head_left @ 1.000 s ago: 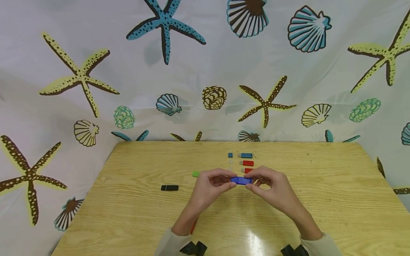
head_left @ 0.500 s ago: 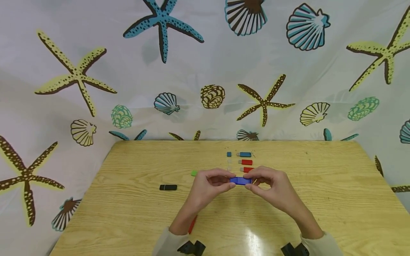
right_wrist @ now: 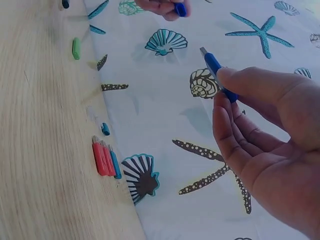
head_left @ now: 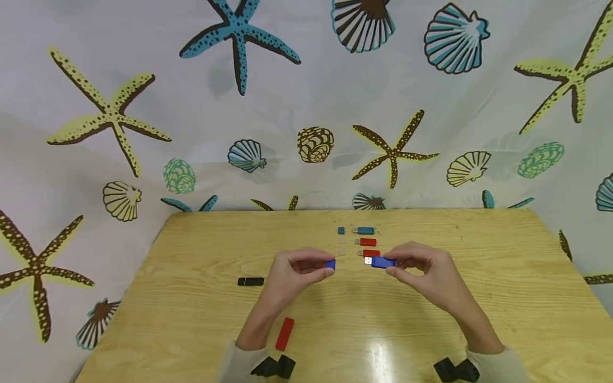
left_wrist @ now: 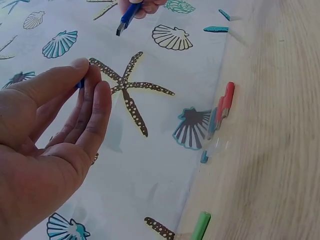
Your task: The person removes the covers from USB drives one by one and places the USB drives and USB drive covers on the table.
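Note:
Between thumb and fingertips my right hand (head_left: 428,268) pinches a dark blue USB stick (head_left: 383,262), its metal plug bare and pointing left. A short way to the left, my left hand (head_left: 297,274) pinches the small blue cap (head_left: 331,264). Both hands are raised above the table with a gap between stick and cap. In the left wrist view, the fingers mostly hide the cap. The right wrist view shows the stick (right_wrist: 214,65) slanting up out of the right hand, and the cap's open end (right_wrist: 180,9) at the top.
Behind the hands lie two uncapped red USB sticks (head_left: 368,242) and a lighter blue one (head_left: 366,231). Left of them are a blue cap (head_left: 341,230) and clear caps (head_left: 342,251). A black stick (head_left: 251,281), a red one (head_left: 284,334) and a green one (left_wrist: 201,226) lie leftward.
The blue stick, earlier closed and held by both hands, has come apart. My left hand has moved left with the cap, my right hand right with the stick.

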Tool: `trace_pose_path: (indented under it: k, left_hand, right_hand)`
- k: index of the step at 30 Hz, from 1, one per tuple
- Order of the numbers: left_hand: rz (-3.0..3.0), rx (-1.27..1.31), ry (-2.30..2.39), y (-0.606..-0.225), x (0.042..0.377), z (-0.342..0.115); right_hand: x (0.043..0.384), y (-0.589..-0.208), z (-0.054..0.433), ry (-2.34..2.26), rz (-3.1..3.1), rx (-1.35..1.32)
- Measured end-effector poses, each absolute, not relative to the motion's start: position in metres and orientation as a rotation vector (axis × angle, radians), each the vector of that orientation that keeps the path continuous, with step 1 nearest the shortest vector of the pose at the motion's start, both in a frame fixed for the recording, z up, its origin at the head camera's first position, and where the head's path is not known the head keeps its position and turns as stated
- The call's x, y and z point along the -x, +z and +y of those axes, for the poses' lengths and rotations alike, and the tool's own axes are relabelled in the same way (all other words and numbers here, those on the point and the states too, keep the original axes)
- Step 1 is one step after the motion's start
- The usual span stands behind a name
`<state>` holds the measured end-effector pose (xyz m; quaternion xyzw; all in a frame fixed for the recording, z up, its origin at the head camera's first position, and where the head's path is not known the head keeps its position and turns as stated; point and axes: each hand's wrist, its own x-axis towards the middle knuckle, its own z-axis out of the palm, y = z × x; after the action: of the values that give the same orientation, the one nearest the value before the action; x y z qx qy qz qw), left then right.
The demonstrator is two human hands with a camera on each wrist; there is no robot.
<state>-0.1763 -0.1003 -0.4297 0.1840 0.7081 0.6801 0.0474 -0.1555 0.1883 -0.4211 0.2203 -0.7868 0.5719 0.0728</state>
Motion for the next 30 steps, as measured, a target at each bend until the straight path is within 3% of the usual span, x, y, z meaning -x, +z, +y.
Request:
trace_pose_path:
  k: [30]
  left_hand:
    - [2.325, -0.481, 2.035, -0.446, 0.188, -0.100]
  right_hand:
    - [0.169, -0.440, 0.187, 1.649, -2.407, -0.550]
